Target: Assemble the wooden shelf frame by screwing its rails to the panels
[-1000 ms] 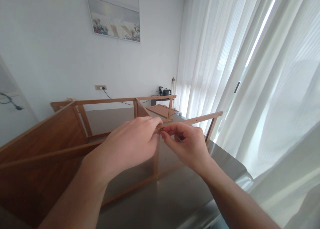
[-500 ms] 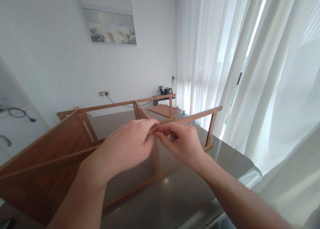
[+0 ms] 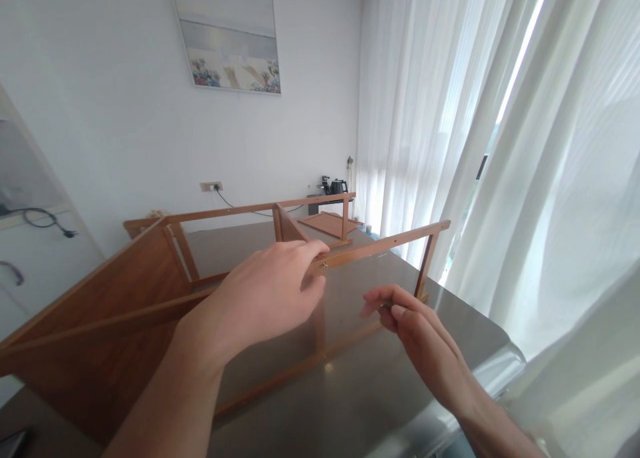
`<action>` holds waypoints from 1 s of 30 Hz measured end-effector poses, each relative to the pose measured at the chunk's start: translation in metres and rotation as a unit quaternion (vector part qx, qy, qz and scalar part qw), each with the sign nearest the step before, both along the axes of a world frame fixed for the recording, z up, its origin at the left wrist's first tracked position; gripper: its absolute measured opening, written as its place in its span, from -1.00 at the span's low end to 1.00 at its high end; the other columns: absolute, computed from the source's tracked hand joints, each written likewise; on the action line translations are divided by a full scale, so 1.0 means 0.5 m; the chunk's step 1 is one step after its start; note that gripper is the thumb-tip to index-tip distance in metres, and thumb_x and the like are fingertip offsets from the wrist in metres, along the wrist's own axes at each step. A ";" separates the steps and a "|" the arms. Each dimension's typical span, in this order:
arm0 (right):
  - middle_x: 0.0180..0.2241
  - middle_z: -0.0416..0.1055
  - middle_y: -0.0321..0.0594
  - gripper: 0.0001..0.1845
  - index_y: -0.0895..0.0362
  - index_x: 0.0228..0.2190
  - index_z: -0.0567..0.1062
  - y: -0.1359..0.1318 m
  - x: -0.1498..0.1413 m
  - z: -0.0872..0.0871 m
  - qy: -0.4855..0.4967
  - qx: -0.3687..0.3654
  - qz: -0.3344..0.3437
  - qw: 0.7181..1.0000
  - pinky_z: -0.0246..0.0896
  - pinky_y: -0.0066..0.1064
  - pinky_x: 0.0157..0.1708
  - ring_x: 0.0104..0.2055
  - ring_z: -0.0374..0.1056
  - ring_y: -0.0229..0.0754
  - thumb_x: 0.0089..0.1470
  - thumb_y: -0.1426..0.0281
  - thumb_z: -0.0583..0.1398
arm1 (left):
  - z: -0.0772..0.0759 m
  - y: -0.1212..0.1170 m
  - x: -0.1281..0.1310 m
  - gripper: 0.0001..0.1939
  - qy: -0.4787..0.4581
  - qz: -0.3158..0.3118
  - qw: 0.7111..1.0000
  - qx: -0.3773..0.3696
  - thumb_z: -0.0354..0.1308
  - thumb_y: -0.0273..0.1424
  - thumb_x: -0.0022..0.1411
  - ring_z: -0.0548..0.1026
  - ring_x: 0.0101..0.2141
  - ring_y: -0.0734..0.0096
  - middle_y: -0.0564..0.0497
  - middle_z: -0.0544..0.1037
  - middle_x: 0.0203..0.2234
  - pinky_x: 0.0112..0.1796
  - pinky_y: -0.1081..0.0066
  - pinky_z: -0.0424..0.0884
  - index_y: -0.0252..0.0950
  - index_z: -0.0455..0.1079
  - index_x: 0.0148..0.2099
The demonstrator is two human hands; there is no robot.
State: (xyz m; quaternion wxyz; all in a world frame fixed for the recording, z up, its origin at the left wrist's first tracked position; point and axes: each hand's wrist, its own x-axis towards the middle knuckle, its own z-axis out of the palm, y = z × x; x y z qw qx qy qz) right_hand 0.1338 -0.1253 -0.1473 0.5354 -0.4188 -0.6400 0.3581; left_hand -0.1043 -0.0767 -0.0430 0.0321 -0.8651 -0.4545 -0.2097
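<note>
A wooden furniture frame (image 3: pixel 410 237) lies on its side on the table. My left hand (image 3: pixel 267 291) is closed around its near upper rail, where a middle crosspiece meets it, thumb below and fingers over the top. Just right of those fingertips, a small metal screw-like piece (image 3: pixel 325 265) sticks out of the rail. My right hand (image 3: pixel 417 325) hovers over the tabletop, apart from the frame. Its fingers are bent together at the tips; a small dark thing may be between them, too small to name.
The grey table (image 3: pixel 380 385) has a rounded metal-looking edge at right. A flat wooden panel (image 3: pixel 327 223) lies at its far end. Behind it stands a black kettle (image 3: pixel 339 186). White curtains (image 3: pixel 550 178) hang along the right side. A socket with a plugged-in cord (image 3: pixel 216 187) is on the wall.
My right hand has come off the rail and moved right and down, toward me. The small metal piece on the rail now shows. My left hand keeps its hold.
</note>
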 end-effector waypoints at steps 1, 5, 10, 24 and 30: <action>-0.19 0.51 -0.21 -0.69 0.03 -0.14 0.50 -0.008 -0.002 -0.007 0.011 -0.013 0.005 1.000 0.26 -0.35 -0.10 -0.08 0.38 -0.13 0.39 0.18 0.02 | 0.000 0.000 0.000 -0.57 -0.002 -0.002 1.000 -0.001 0.03 -0.19 0.39 0.56 0.07 0.07 -0.02 0.58 0.13 0.05 0.16 0.47 -0.06 0.40 0.24; -0.35 0.46 -0.27 -0.66 0.05 -0.29 0.48 -0.029 -0.018 -0.010 -0.019 -0.007 -0.004 1.000 0.22 -0.44 -0.31 -0.33 0.29 -0.23 0.41 0.12 0.06 | 0.000 0.001 0.002 -0.56 -0.011 -0.002 1.000 -0.005 0.01 -0.11 0.41 0.55 0.08 0.08 -0.02 0.56 0.16 0.11 0.13 0.44 -0.08 0.42 0.23; -0.29 0.53 -0.22 -0.77 0.03 -0.24 0.60 -0.022 -0.018 0.008 -0.050 0.079 -0.068 0.993 0.29 -0.41 -0.24 -0.23 0.40 -0.18 0.33 0.19 0.20 | 0.003 0.003 0.007 -0.61 -0.019 -0.009 1.000 0.002 -0.07 -0.19 0.47 0.57 0.05 0.11 -0.03 0.58 0.12 0.12 0.12 0.42 -0.10 0.45 0.18; -0.25 0.69 -0.15 -0.88 0.05 -0.25 0.69 -0.003 -0.039 0.066 0.109 0.099 -0.048 0.988 0.65 -0.33 -0.20 -0.21 0.66 -0.04 0.12 0.34 0.42 | 0.003 0.004 0.006 -0.63 -0.029 -0.016 0.999 0.004 -0.06 -0.20 0.46 0.60 -0.01 0.10 -0.05 0.62 0.04 0.05 0.14 0.46 -0.11 0.47 0.13; -0.22 0.69 -0.17 -0.90 0.06 -0.25 0.68 0.012 -0.070 0.081 0.138 0.151 -0.023 0.978 0.65 -0.30 -0.13 -0.18 0.65 -0.04 0.13 0.41 0.41 | 0.000 0.005 0.004 -0.64 -0.022 -0.019 1.000 0.005 0.02 -0.18 0.42 0.59 0.00 0.08 -0.03 0.61 0.06 0.09 0.11 0.44 -0.10 0.45 0.15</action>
